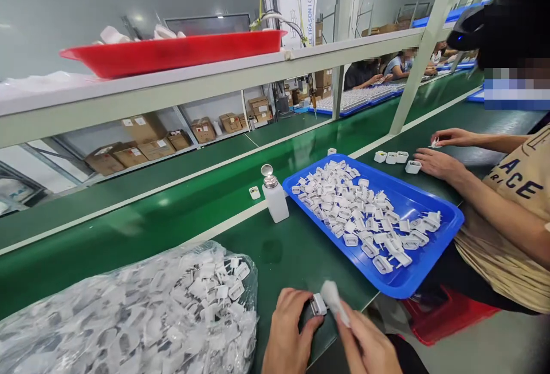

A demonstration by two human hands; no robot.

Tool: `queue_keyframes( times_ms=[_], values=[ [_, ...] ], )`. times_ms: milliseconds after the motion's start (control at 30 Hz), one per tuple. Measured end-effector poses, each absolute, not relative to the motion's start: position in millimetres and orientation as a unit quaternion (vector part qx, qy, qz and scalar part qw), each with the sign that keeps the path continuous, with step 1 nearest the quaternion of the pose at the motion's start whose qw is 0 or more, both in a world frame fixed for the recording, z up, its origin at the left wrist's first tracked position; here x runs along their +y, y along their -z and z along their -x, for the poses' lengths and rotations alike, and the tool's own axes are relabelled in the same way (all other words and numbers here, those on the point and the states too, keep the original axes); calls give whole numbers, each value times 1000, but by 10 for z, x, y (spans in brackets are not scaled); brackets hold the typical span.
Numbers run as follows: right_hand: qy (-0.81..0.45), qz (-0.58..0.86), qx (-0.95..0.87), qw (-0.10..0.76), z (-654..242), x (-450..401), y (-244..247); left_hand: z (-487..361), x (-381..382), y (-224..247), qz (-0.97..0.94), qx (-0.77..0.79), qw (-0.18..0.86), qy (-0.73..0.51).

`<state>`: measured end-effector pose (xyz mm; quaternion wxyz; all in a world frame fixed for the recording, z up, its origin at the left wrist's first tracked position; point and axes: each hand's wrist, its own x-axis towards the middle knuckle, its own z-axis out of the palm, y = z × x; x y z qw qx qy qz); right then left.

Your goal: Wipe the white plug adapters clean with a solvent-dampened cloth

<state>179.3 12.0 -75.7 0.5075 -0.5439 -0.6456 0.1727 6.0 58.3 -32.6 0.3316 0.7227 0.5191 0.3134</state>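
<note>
My left hand (pixel 289 328) is closed around a small white plug housing (pixel 318 304), pinched between thumb and fingers. In my right hand (pixel 365 337) is a folded white cloth (pixel 334 299), held close beside the housing; whether the two touch I cannot tell. Beyond my right hand lies a blue tray (pixel 401 289) with many white plug housings (pixel 350 205) heaped in it, some with prongs showing. To the left of my left hand rests a clear plastic bag (pixel 129 317) filled with similar white housings. A white pump bottle (pixel 275 201) stands upright between bag and tray, its metal lid raised.
At right a co-worker's hands (pixel 442 159) handle white pieces beside several housings (pixel 391 158). A green conveyor belt (pixel 172 196) runs behind the bench. Overhead, a shelf (pixel 240 65) carries a red tray (pixel 180 53). A red stool (pixel 447 314) is below the bench.
</note>
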Motion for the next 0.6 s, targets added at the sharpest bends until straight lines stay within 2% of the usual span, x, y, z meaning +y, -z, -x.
queue_keyframes(
  times_ms=[67,267,467,600],
  values=[
    [-161,498,-697,489,-1693,218,795,-74,605,369,-726,518,331,-308],
    [-123,490,-714,485,-1686,69,1161,-117,615,597,-745,503,301,-318],
    [-244,558,-672,422,-1661,199,977,-113,606,669,-759,480,271,-347],
    [-196,615,-581,496,-1463,77,1186,-111,625,743,-759,485,262,-345]
  ],
)
